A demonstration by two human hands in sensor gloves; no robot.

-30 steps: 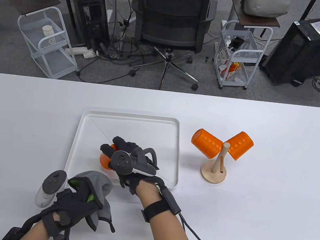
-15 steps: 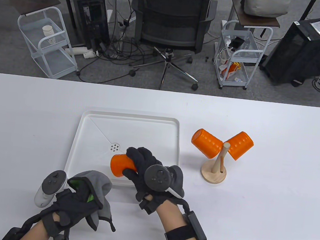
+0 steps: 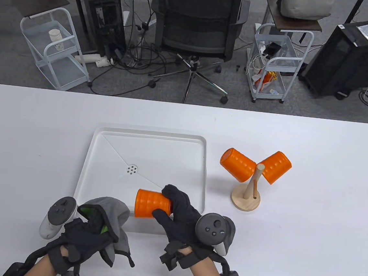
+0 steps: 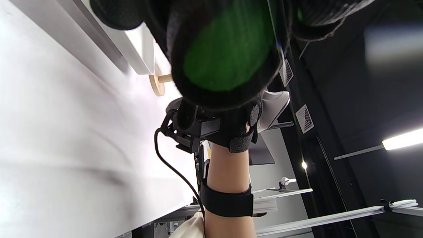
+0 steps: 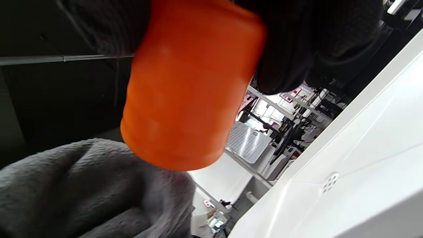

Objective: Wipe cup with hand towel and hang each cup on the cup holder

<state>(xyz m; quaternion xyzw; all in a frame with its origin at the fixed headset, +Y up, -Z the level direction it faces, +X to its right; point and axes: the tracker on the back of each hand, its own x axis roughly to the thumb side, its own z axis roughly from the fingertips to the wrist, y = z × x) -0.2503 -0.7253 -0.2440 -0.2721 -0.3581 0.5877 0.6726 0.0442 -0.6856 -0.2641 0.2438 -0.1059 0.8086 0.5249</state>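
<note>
My right hand (image 3: 172,208) grips an orange ribbed cup (image 3: 152,204) on its side above the near edge of the white tray (image 3: 202,152). In the right wrist view the cup (image 5: 185,89) fills the top, just above the grey towel (image 5: 86,191). My left hand (image 3: 92,233) holds the grey hand towel (image 3: 116,211), green on its inside, near the table's front left. In the left wrist view only that green inside of the towel (image 4: 228,49) shows clearly. Two more orange cups (image 3: 237,164) (image 3: 276,166) hang on the wooden cup holder (image 3: 246,196) to the right of the tray.
The tray has a small drain (image 3: 132,169) at its middle. Beyond the table's far edge stand an office chair (image 3: 198,25), two white carts (image 3: 54,47) (image 3: 275,62) and black computer cases.
My right hand lifted the orange cup from the tray's middle and carried it toward me and right, to the tray's near edge beside the towel. My left hand stayed put.
</note>
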